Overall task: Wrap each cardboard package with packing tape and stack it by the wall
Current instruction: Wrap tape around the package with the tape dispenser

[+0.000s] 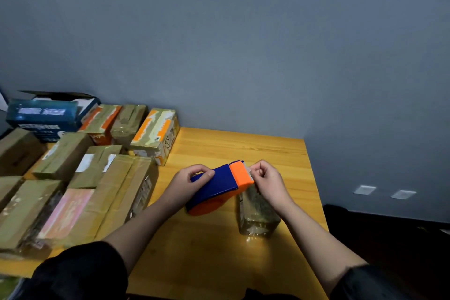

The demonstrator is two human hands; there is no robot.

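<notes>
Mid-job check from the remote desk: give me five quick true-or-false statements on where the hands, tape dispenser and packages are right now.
1. The left hand grips the blue and orange tape dispenser. True.
2. The right hand lies flat on the wooden table. False: its fingers pinch at the dispenser's orange cutter end.
3. A small taped package lies on the table under the right hand. True.
4. The pile of packages is to the person's right. False: it is on the left.
5. The blue box by the wall is taped shut. False: its lid is open.
</notes>
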